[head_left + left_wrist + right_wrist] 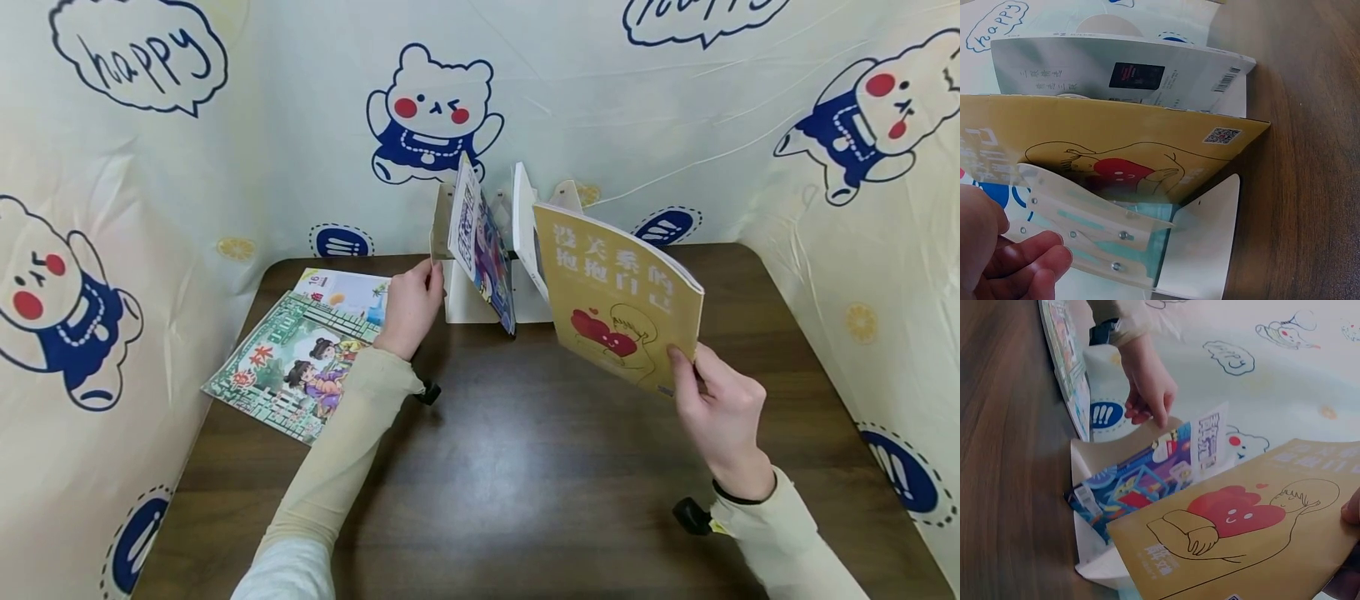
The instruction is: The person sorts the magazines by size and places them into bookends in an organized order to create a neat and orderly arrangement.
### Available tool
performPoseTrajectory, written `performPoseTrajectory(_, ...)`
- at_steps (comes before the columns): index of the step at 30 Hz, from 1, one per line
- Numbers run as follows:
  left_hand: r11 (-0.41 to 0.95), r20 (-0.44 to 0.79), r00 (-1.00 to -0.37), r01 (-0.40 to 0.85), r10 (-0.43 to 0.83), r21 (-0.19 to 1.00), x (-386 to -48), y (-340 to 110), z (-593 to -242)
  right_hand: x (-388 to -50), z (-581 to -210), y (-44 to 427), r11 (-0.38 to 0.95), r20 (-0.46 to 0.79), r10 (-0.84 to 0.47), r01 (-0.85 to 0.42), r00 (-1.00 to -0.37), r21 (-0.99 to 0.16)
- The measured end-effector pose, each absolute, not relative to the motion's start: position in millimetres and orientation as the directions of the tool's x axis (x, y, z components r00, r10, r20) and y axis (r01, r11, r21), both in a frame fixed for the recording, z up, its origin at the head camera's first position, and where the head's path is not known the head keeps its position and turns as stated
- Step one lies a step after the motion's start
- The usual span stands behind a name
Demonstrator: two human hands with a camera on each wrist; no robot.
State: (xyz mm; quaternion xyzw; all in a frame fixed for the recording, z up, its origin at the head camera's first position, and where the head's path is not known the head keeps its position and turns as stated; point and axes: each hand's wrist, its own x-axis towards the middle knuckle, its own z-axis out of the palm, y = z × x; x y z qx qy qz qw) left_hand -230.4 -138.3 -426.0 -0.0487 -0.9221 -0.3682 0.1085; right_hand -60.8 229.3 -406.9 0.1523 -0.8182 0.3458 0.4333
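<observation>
My right hand [720, 408] grips the lower right edge of a yellow magazine [618, 300] with a red-heart drawing, held tilted above the table. At the back, my left hand [412, 304] pinches the upper edge of the left panel of a white book rack [468, 304]. Leaning in the rack is a magazine with a colourful blue-purple cover [1141, 487]; its other side, yellow with a QR code [1222, 135], faces the left wrist view. A pale cover with a barcode [1225, 79] stands beyond it; I cannot tell if it belongs to the held magazine.
A green-bordered picture book [292, 367] lies on the dark wooden table [517, 467] at left, overlapping a pale blue book [348, 287]. Patterned cloth [300, 125] closes off the back and sides.
</observation>
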Motion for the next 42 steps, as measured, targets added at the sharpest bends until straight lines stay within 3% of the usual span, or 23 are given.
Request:
performPoseTrajectory(25,0.729,0.248,-0.969,0.177,0.01,0.661,-231,-139,-427,-75,-404,182,0.583,0.82,-0.132,-0.713,-0.557,-0.39)
performPoseTrajectory(42,0.734,0.245,-0.969,0.179,0.017,0.655,-232,-138,-425,-100,-414,135,0.699,0.867,-0.167,-0.677,-0.469,-0.232)
